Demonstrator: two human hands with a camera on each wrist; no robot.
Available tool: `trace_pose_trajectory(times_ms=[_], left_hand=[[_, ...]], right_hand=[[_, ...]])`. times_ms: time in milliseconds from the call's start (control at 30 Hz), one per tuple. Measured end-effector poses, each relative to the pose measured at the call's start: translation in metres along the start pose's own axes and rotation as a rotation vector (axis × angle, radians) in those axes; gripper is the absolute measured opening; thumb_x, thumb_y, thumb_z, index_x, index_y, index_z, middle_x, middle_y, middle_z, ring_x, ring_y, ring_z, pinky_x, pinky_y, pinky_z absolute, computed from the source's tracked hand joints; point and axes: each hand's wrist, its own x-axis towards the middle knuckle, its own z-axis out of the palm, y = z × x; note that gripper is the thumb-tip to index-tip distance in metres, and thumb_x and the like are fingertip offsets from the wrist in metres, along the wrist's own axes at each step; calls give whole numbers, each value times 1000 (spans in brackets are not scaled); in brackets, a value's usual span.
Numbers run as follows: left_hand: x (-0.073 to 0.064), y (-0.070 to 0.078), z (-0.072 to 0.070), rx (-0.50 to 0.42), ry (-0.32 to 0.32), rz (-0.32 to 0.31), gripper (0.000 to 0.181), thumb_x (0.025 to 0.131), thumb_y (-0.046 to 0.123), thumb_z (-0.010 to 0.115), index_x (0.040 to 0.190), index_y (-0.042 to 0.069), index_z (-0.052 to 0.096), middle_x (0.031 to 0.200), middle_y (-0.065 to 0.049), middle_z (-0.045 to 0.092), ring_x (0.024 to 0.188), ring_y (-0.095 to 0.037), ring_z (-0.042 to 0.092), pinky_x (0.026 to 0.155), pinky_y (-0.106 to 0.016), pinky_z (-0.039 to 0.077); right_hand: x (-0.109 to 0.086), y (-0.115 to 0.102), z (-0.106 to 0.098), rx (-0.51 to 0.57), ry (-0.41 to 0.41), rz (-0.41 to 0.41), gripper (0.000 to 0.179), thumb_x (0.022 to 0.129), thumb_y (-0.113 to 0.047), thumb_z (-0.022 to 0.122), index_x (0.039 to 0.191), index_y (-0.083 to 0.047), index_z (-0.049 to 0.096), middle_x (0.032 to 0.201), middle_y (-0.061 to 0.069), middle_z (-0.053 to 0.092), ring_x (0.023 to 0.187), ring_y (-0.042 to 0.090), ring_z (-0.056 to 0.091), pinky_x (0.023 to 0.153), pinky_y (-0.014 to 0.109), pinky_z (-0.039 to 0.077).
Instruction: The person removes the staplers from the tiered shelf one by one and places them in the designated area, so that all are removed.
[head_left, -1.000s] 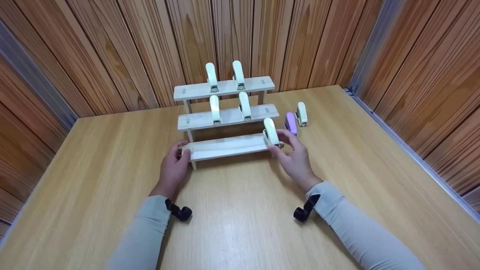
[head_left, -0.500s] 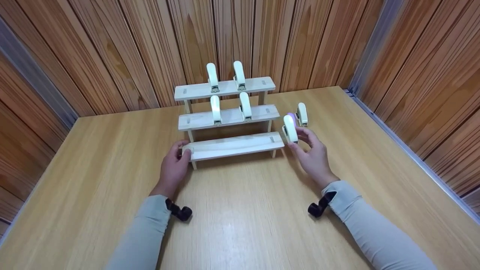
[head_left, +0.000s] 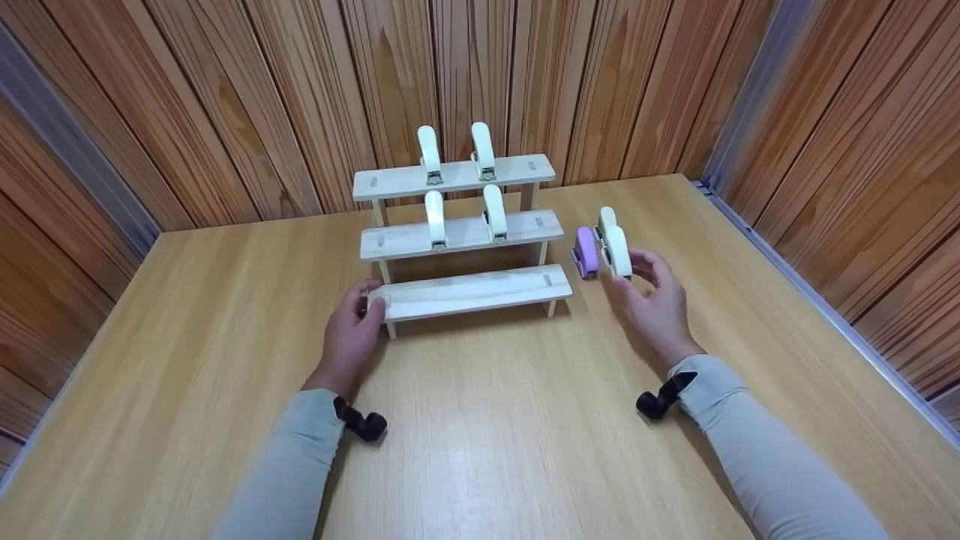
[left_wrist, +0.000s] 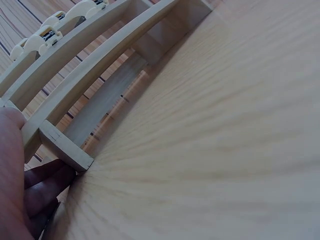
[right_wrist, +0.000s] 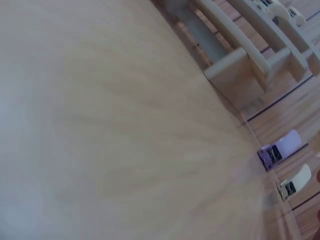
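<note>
My left hand (head_left: pixel 351 330) grips the left end of the lowest shelf of a three-tier wooden rack (head_left: pixel 472 292), thumb on top and fingers beside the leg. My right hand (head_left: pixel 660 307) pinches a cream stapler (head_left: pixel 618 253) by its side, right of the rack. Directly behind it, partly covered, another cream stapler (head_left: pixel 606 217) stands on the table. A purple stapler (head_left: pixel 586 253) stands just left of the held one; it also shows in the right wrist view. Only slivers of my right fingers appear at that view's edge.
Two cream staplers stand on the top shelf (head_left: pixel 517 168), including the right one (head_left: pixel 483 150). Two more are on the middle shelf (head_left: pixel 405 241). A wood-panelled wall (head_left: pixel 300 97) rises behind the table (head_left: pixel 465 435), with another on the right.
My right hand has lifted the cream stapler off the right end of the lowest shelf and carried it right, past the purple stapler. My left hand has kept its grip on the rack.
</note>
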Motion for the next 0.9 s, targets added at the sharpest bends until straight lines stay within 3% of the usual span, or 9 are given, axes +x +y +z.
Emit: trace_pose_trajectory(times_ms=[167,433,733,900], left_hand=[[0,-1,0,3,-2,-1,41,104,41,48,143,26,49,149,-6,48,130,-25,47,111,-48,38],[1,0,0,1,4,-12,42,104,44,48,143,29,49,153,-3,44,139,-23,42,115,-49,34],[1,-1,0,15,7,-20,44,104,45,48,145,29,48,158,-2,39,145,-23,35,116,-50,30],[0,0,0,10,7,2,42,104,43,48,142,28,49,149,-6,47,135,-26,45,112,-49,37]], right_hand=[[7,6,-7,32,17,86,51,94,-34,71,139,-22,49,141,-2,53,135,18,44,108,44,38],[23,14,-15,112,7,217,50,96,-28,70,140,-26,46,145,-1,46,134,22,41,96,41,53],[40,23,-21,115,25,261,49,98,-23,68,141,-24,46,147,3,43,133,24,42,99,39,51],[49,31,-22,5,55,220,46,100,-17,64,142,-17,45,145,8,47,132,25,46,101,38,49]])
